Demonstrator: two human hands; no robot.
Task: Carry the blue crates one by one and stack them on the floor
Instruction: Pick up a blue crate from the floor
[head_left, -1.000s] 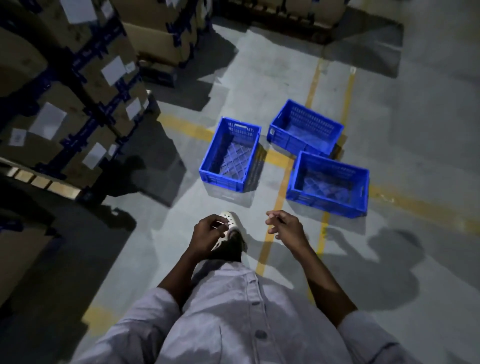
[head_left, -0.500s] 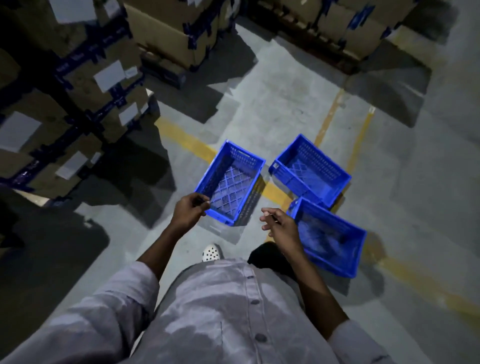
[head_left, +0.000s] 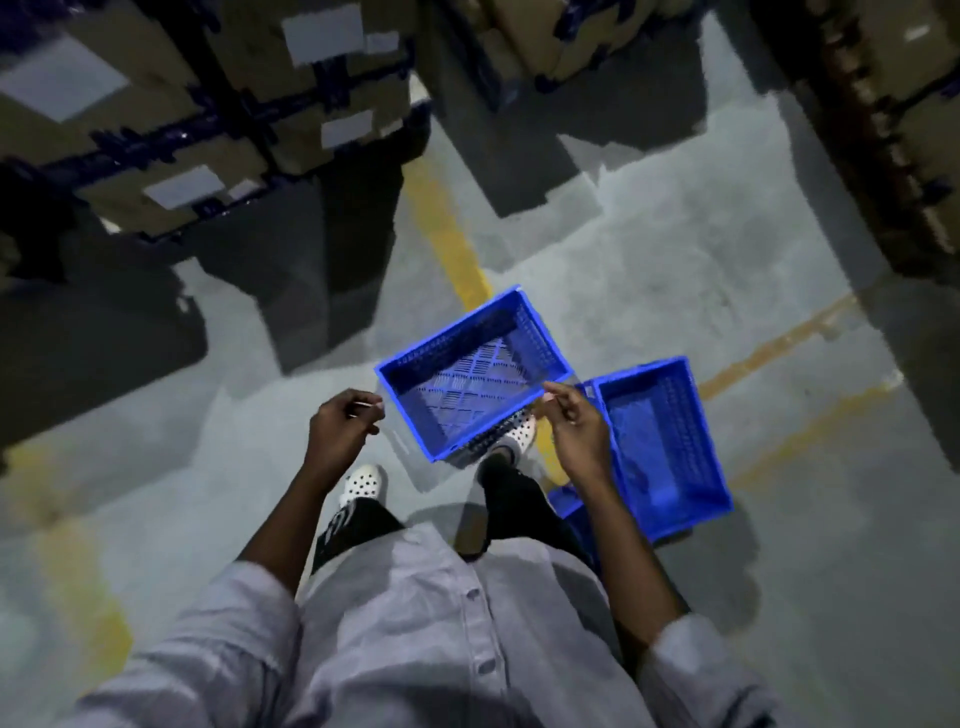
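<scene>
An empty blue crate (head_left: 472, 374) with a lattice bottom sits on the grey floor just ahead of me. My left hand (head_left: 343, 426) hovers to its left with fingers curled, apart from the crate and holding nothing. My right hand (head_left: 576, 421) hangs over the crate's near right corner, fingers loosely curled with nothing gripped. Another blue crate (head_left: 660, 441) lies on the floor to the right, beside my right forearm. Only a corner of a third blue crate (head_left: 566, 506) shows under that arm.
Strapped cardboard boxes (head_left: 208, 104) with white labels stand stacked at the upper left; more boxes (head_left: 545, 41) are behind and along the right edge (head_left: 909, 130). Yellow floor lines (head_left: 452, 244) run past the crates. My white clogs (head_left: 363, 483) stand close to the nearest crate.
I have walked up to the crates, which now lie directly below my hands. My hands have spread apart to either side of the nearest crate. The third crate is now mostly hidden.
</scene>
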